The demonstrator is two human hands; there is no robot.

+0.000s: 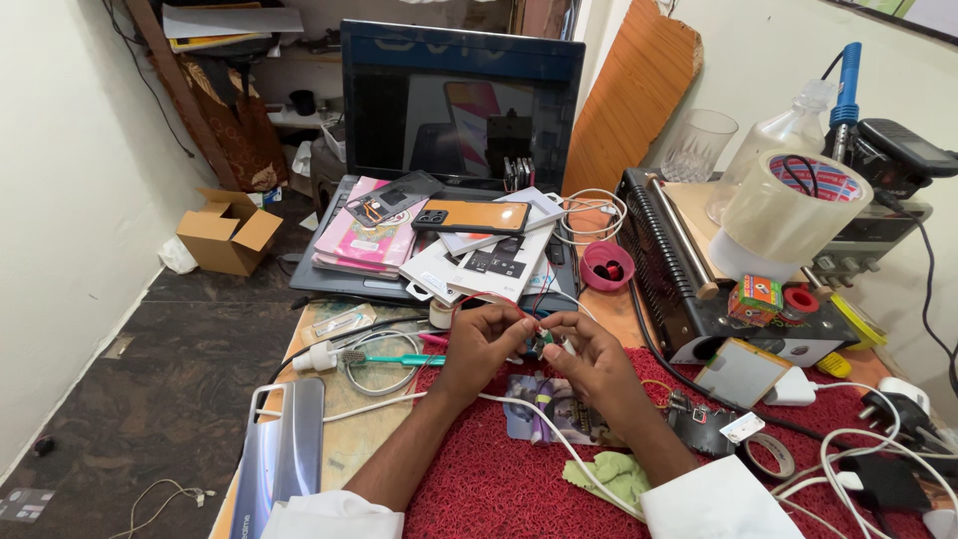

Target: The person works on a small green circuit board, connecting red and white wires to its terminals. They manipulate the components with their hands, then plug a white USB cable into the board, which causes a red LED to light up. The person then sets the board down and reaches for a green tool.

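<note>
- A small electronic part (pixel 540 340) with thin red wires sits pinched between both hands above the red mat (pixel 479 479), near the middle of the tabletop.
- The left hand (pixel 482 344) and right hand (pixel 591 356) each grip it with closed fingertips.
- It looks light and fragile; hold its body, not the wires.
- A green toothbrush (pixel 394 359) lies just left; a phone (pixel 471 216) lies on the laptop (pixel 459 90) at the far edge.

**Boxes, packets and a screen on the bench**

A dark laptop screen (pixel 461 105) stands top centre. Below it lie pink flat packets (pixel 361 240) and white ones (pixel 479 265). A brown open carton (pixel 228 233) sits on the floor at left. A small colourful box (pixel 755 297) rests right of centre.
</note>
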